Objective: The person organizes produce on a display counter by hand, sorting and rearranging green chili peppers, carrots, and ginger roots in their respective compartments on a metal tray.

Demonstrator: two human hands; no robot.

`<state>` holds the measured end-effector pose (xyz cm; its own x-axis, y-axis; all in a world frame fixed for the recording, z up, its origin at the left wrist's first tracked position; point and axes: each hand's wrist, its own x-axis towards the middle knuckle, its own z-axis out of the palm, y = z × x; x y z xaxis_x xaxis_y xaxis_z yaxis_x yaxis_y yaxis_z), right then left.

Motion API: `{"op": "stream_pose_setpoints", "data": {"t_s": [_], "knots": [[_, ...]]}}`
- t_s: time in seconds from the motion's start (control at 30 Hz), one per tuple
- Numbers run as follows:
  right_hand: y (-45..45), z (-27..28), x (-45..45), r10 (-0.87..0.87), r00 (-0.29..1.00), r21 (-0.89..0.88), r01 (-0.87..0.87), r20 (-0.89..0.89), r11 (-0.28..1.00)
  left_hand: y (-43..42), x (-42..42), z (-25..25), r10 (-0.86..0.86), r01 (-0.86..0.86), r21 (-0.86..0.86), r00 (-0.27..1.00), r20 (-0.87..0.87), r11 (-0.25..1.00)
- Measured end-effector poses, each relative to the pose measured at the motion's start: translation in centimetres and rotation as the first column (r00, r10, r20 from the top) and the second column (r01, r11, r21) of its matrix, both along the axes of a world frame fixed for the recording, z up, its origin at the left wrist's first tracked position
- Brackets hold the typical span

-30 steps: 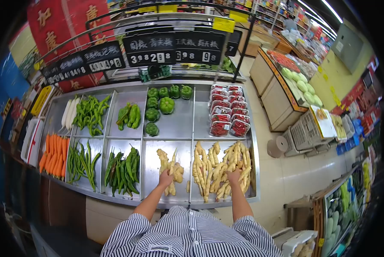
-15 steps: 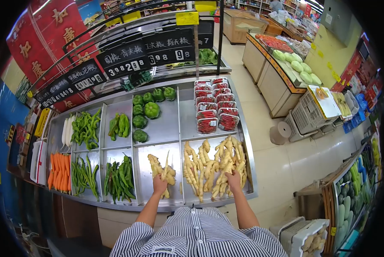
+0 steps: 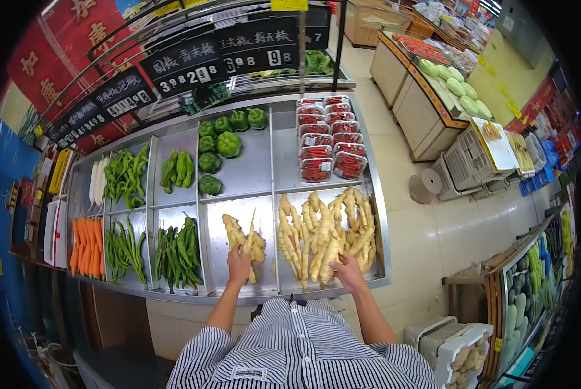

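Observation:
In the lower middle compartment, my left hand [image 3: 239, 264] has its fingers closed on a piece of ginger root [image 3: 251, 236], whose thin end points away from me. A few knobbly ginger pieces [image 3: 233, 230] lie against it. My right hand [image 3: 347, 271] grips the near end of a large pale ginger root [image 3: 328, 253] in the neighbouring compartment to the right. Around that root lies a layer of long ginger pieces [image 3: 290, 243], most pointing away from me. My fingers partly cover both held pieces.
The metal display tray [image 3: 380, 227] also holds carrots [image 3: 86, 245], green chillies [image 3: 178, 253], bell peppers [image 3: 229, 144] and packed red chillies [image 3: 316, 170]. Black price boards [image 3: 186, 61] stand behind it. A crate [image 3: 459, 356] is on the floor at right.
My right hand has moved left, and the large ginger root in it now lies further left across the pile. My left hand stays at the same ginger. The whole view has shifted slightly.

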<state>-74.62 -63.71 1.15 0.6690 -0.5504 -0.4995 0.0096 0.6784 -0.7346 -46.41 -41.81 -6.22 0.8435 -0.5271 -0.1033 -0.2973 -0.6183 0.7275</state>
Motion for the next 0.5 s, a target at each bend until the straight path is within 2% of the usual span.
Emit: {"op": "stream_pose_setpoints", "data": {"t_s": [0.1, 0.23, 0.3, 0.4, 0.5], "knots": [[0.8, -0.7, 5.8, 0.188, 0.976, -0.123, -0.202, -0.111, 0.972, 1.9, -0.1, 0.2, -0.041, 0.055, -0.084, 0.987, 0.154, 0.995], [3.8, -0.2, 15.4, 0.365, 0.921, -0.126, -0.382, -0.135, 0.916, 5.5, -1.2, 1.6, -0.056, 0.068, -0.098, 0.990, 0.126, 0.993], [6.1, 0.9, 19.9, 0.440, 0.888, -0.120, -0.455, -0.130, 0.883, 7.8, -2.0, 1.6, -0.029, 0.046, -0.170, 0.995, 0.100, 0.984], [9.1, -1.8, 25.5, 0.506, 0.827, -0.104, -0.542, -0.246, 0.834, 11.6, -4.0, 3.4, 0.037, -0.023, -0.281, 0.998, 0.044, 0.959], [11.7, -5.5, 29.1, 0.472, 0.803, -0.166, -0.554, -0.364, 0.816, 15.7, -5.6, 3.9, 0.139, -0.140, -0.305, 0.990, -0.024, 0.942]]}}
